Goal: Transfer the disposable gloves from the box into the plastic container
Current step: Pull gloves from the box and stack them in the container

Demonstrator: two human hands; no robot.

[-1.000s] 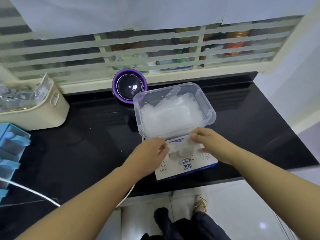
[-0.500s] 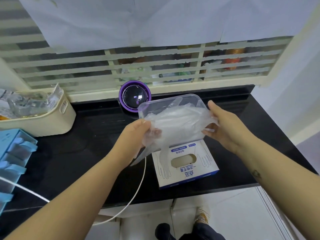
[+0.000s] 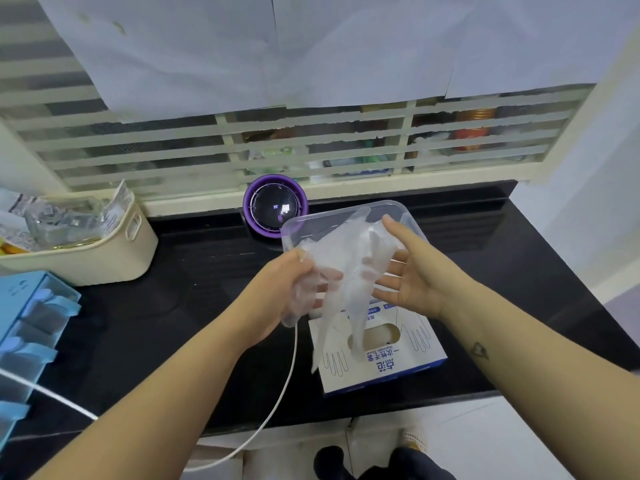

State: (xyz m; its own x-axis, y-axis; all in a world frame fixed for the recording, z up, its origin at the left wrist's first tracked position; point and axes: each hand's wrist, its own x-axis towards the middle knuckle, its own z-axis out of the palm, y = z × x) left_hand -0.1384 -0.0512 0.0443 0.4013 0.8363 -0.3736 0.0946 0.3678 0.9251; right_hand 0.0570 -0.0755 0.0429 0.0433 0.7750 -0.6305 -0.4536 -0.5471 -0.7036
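A white and blue glove box lies near the front edge of the black counter, its oval slot facing up. Behind it stands a clear plastic container with gloves inside. My left hand grips a bunch of thin clear disposable gloves, held above the box and in front of the container; their lower ends hang down over the slot. My right hand is open with fingers spread, its palm against the right side of the bunch.
A purple round device sits behind the container by the window ledge. A cream basket of wrappers stands at back left, a blue organiser at the left edge. A white cable hangs over the counter's front edge.
Both hands pulled a bunch of gloves up out of the box. Since then the right hand has opened and the bunch now hangs mostly from my left hand.
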